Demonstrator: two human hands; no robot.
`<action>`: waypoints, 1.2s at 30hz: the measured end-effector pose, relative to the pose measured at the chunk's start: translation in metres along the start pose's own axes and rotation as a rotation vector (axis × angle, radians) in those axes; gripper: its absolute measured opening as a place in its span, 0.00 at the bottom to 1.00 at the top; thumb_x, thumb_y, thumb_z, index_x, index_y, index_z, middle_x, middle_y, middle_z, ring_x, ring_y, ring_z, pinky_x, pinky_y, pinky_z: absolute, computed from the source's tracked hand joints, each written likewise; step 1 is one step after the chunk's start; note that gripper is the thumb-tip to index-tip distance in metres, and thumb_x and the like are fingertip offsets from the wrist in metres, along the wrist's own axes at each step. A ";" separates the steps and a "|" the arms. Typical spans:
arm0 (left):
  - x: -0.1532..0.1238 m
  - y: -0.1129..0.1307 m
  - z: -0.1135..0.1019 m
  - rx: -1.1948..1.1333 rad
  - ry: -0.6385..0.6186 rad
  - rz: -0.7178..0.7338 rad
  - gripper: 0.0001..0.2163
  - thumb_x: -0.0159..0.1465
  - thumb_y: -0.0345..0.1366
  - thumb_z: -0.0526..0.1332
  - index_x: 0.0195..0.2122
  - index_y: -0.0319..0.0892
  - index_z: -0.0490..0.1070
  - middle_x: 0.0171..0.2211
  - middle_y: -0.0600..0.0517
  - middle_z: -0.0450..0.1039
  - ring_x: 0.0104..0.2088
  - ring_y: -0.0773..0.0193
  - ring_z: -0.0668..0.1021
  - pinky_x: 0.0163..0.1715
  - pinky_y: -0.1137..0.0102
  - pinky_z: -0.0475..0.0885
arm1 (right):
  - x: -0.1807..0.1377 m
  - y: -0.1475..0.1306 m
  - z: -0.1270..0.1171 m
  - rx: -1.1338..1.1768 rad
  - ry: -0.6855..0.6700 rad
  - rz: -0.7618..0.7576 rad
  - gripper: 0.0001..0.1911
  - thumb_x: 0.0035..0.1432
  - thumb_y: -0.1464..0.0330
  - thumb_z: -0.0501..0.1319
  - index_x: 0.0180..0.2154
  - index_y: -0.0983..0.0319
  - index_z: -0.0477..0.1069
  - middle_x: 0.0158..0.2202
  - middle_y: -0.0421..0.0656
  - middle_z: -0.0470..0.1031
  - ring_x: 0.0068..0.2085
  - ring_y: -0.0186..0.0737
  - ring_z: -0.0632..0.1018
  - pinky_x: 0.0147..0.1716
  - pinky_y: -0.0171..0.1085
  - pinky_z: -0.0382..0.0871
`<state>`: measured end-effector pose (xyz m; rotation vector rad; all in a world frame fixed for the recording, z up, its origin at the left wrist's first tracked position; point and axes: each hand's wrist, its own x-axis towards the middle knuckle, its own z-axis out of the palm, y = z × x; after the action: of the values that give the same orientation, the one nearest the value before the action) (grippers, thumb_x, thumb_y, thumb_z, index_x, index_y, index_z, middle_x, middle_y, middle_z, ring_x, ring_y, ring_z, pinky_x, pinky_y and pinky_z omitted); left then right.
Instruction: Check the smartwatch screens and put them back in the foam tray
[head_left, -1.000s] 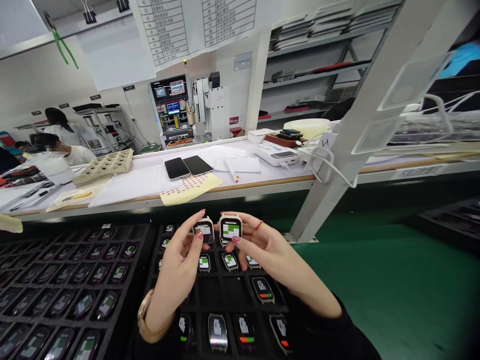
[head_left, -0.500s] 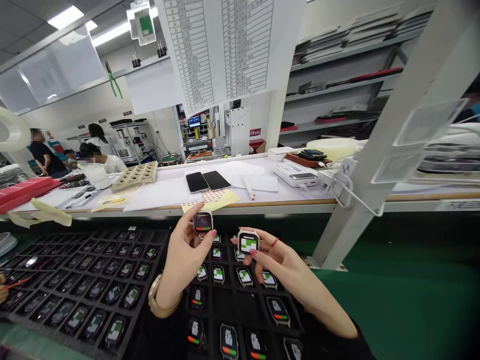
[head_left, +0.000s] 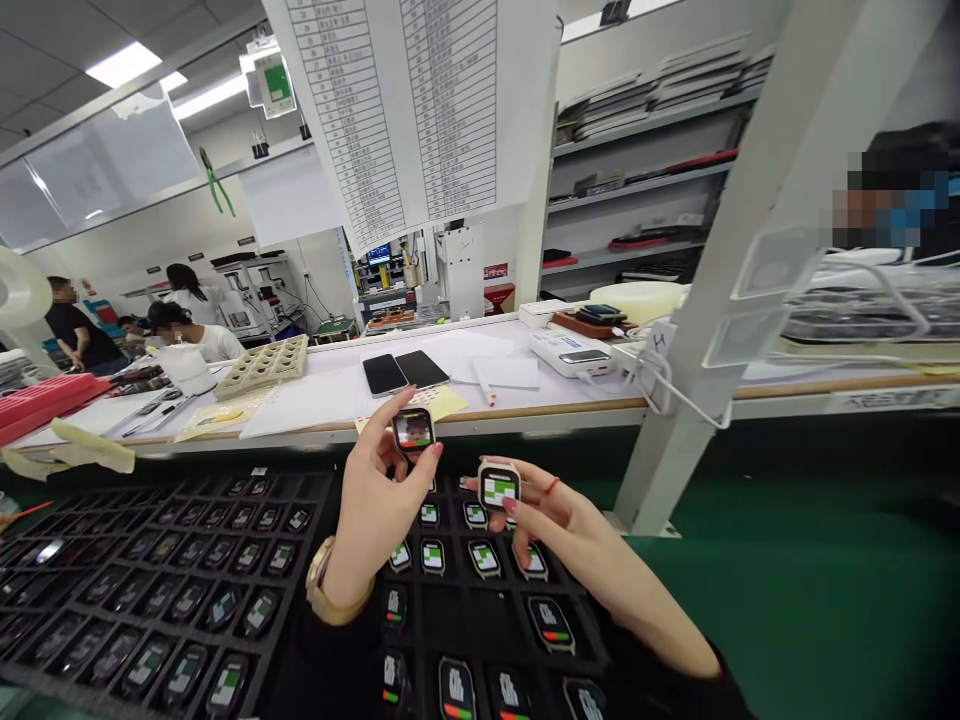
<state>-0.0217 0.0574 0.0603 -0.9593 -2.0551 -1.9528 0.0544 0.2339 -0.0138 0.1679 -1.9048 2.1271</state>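
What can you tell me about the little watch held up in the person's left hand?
The watch is a small, rounded-square body with a pale casing and no strap in view. Its lit screen shows a dim picture. The left hand pinches it by the edges, face toward the camera, raised above the black tray of similar watches.

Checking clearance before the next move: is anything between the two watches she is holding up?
Head view: nothing lies between the left hand's watch and the right hand's watch; only the tray of watches far below.
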 end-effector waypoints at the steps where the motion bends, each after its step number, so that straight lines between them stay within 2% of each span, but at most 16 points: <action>1: 0.000 0.000 0.001 0.005 0.008 0.001 0.26 0.61 0.37 0.66 0.60 0.50 0.65 0.44 0.50 0.74 0.40 0.62 0.75 0.35 0.71 0.73 | 0.000 -0.001 0.000 -0.001 -0.007 0.009 0.34 0.59 0.47 0.65 0.57 0.62 0.65 0.33 0.46 0.75 0.26 0.39 0.74 0.21 0.37 0.75; 3: 0.001 0.001 0.002 0.015 0.015 -0.010 0.26 0.60 0.38 0.66 0.61 0.49 0.65 0.45 0.49 0.74 0.40 0.60 0.76 0.34 0.70 0.74 | -0.001 -0.004 0.000 -0.003 -0.019 0.027 0.34 0.59 0.47 0.65 0.58 0.61 0.64 0.32 0.44 0.74 0.25 0.39 0.73 0.22 0.37 0.75; 7: 0.000 0.003 0.003 0.005 -0.016 -0.049 0.27 0.61 0.38 0.65 0.61 0.48 0.64 0.46 0.48 0.74 0.41 0.59 0.77 0.36 0.70 0.75 | -0.002 -0.008 0.003 0.009 -0.021 0.056 0.33 0.60 0.49 0.66 0.58 0.62 0.65 0.36 0.47 0.74 0.31 0.41 0.76 0.22 0.34 0.74; 11: -0.001 0.000 0.005 0.000 -0.007 -0.064 0.27 0.61 0.37 0.66 0.61 0.49 0.64 0.45 0.49 0.75 0.41 0.60 0.77 0.38 0.69 0.75 | -0.002 -0.008 0.004 0.046 -0.029 0.055 0.31 0.60 0.51 0.66 0.57 0.61 0.64 0.46 0.51 0.74 0.35 0.42 0.76 0.21 0.32 0.73; 15: 0.002 -0.004 0.005 0.008 0.011 -0.014 0.27 0.61 0.37 0.66 0.61 0.50 0.64 0.46 0.50 0.74 0.41 0.60 0.77 0.38 0.69 0.75 | -0.003 -0.009 0.004 0.058 -0.032 0.071 0.31 0.61 0.52 0.66 0.58 0.61 0.63 0.49 0.53 0.73 0.33 0.39 0.75 0.22 0.32 0.73; 19: 0.009 -0.004 -0.001 0.019 0.049 0.060 0.26 0.61 0.37 0.66 0.61 0.50 0.64 0.47 0.49 0.73 0.41 0.61 0.76 0.36 0.71 0.74 | -0.004 -0.012 0.004 0.043 -0.020 0.072 0.31 0.60 0.51 0.66 0.57 0.61 0.64 0.47 0.51 0.73 0.31 0.38 0.75 0.22 0.32 0.72; 23: 0.007 -0.010 -0.012 0.012 0.115 0.078 0.26 0.60 0.36 0.67 0.60 0.48 0.64 0.46 0.49 0.74 0.43 0.62 0.77 0.39 0.71 0.75 | -0.003 -0.009 0.006 0.028 -0.013 0.080 0.33 0.59 0.50 0.67 0.57 0.63 0.65 0.38 0.47 0.74 0.30 0.39 0.75 0.22 0.32 0.73; 27: -0.009 -0.032 -0.029 0.037 0.178 0.030 0.27 0.59 0.37 0.68 0.59 0.48 0.66 0.42 0.49 0.75 0.39 0.65 0.77 0.37 0.75 0.75 | -0.004 0.000 0.009 0.054 -0.052 0.089 0.35 0.57 0.49 0.68 0.57 0.63 0.63 0.34 0.45 0.72 0.29 0.38 0.73 0.21 0.31 0.74; 32: -0.033 -0.056 -0.059 0.028 0.278 0.008 0.27 0.56 0.36 0.71 0.57 0.47 0.68 0.42 0.50 0.75 0.37 0.68 0.77 0.35 0.80 0.74 | -0.005 0.008 0.014 0.093 -0.071 0.133 0.32 0.58 0.50 0.67 0.56 0.62 0.65 0.43 0.49 0.72 0.33 0.40 0.75 0.20 0.30 0.74; 36: -0.044 -0.057 -0.079 0.028 0.350 0.005 0.27 0.55 0.34 0.71 0.57 0.47 0.68 0.41 0.50 0.75 0.37 0.69 0.77 0.34 0.81 0.74 | -0.009 0.013 0.018 0.059 -0.058 0.171 0.32 0.57 0.50 0.68 0.55 0.62 0.65 0.46 0.51 0.73 0.34 0.41 0.76 0.20 0.31 0.74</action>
<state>-0.0422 -0.0285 0.0007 -0.5652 -1.8731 -1.9214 0.0576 0.2135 -0.0266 0.0825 -1.9539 2.3139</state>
